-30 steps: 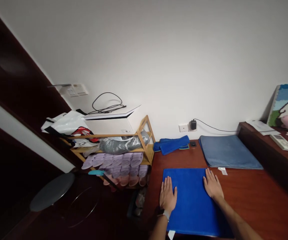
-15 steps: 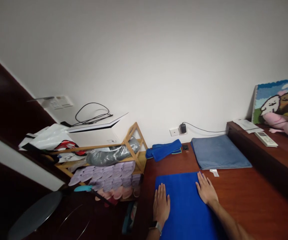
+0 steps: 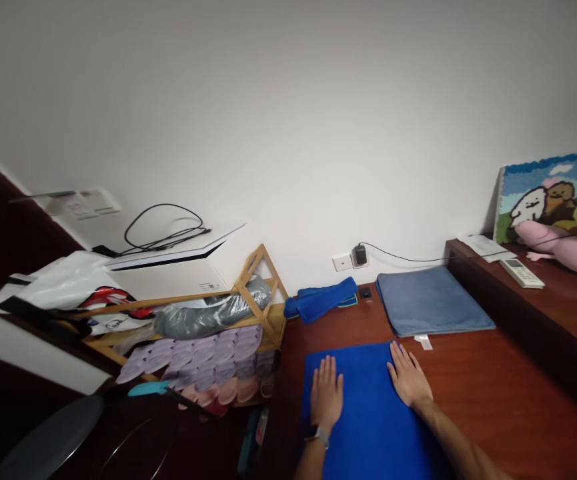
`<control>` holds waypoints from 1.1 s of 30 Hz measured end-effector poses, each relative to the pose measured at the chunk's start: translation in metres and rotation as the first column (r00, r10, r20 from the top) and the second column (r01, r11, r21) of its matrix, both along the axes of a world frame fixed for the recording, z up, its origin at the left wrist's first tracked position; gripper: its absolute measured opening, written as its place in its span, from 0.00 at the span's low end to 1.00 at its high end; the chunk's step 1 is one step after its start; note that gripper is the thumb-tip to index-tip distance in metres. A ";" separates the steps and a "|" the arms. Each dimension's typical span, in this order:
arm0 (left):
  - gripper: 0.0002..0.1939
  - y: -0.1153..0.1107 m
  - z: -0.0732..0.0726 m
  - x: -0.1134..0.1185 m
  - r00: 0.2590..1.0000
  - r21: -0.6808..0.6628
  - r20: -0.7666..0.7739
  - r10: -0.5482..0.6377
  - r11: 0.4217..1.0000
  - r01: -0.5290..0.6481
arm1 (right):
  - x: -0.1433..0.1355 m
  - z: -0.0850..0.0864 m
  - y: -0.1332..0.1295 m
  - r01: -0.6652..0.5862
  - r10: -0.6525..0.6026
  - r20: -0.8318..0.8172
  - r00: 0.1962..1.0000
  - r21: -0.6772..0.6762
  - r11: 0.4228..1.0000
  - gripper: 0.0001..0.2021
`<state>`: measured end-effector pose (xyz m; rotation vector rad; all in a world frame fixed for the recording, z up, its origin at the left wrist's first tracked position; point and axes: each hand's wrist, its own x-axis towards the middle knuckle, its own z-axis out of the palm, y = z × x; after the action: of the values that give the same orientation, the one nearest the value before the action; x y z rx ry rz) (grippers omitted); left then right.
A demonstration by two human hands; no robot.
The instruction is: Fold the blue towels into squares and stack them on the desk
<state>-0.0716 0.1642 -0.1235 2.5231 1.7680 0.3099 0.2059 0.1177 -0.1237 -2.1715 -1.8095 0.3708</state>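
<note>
A bright blue cloth (image 3: 368, 413) lies spread on the reddish-brown wooden table (image 3: 508, 393), its lower end cut off by the frame. My left hand (image 3: 327, 395) rests flat on the cloth near its left edge, fingers stretched forward, a watch on the wrist. On the cloth's right edge, close to the far corner, my right hand (image 3: 410, 377) lies flat with fingers extended. Behind it is a folded grey-blue cloth (image 3: 431, 301) with a white tag. Folded blue cloths (image 3: 323, 300) sit at the table's back left.
Left of the table stands a wooden rack (image 3: 261, 287) with a white box (image 3: 183, 270), a cable and purple and pink items. A raised shelf on the right holds a remote (image 3: 522, 273), a pink plush toy (image 3: 568, 248) and a picture (image 3: 543, 193). A charger (image 3: 361, 254) is plugged into the wall.
My left hand has slid a little forward and inward on the blue cloth. My right hand stays at the right edge. The whole view has shifted slightly.
</note>
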 end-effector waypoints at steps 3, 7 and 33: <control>0.31 -0.004 -0.010 -0.060 0.996 0.054 0.038 0.083 0.995 -0.085 | 0.000 0.000 -0.001 0.002 -0.002 0.004 1.000 0.011 1.000 0.34; 0.30 -0.013 -0.014 -0.077 0.987 0.072 0.141 0.076 0.994 -0.086 | 0.000 0.007 -0.001 0.003 -0.002 0.018 1.000 -0.008 1.000 0.34; 0.20 -0.192 0.013 -0.141 0.954 0.212 0.153 -0.257 0.952 0.223 | 0.010 -0.003 -0.232 -0.361 0.363 0.045 0.931 0.283 0.889 0.25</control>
<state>-0.2123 -0.0279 -0.1109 2.7030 1.4092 0.7005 0.2160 -0.1145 -0.1265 -1.6348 -2.1161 0.1780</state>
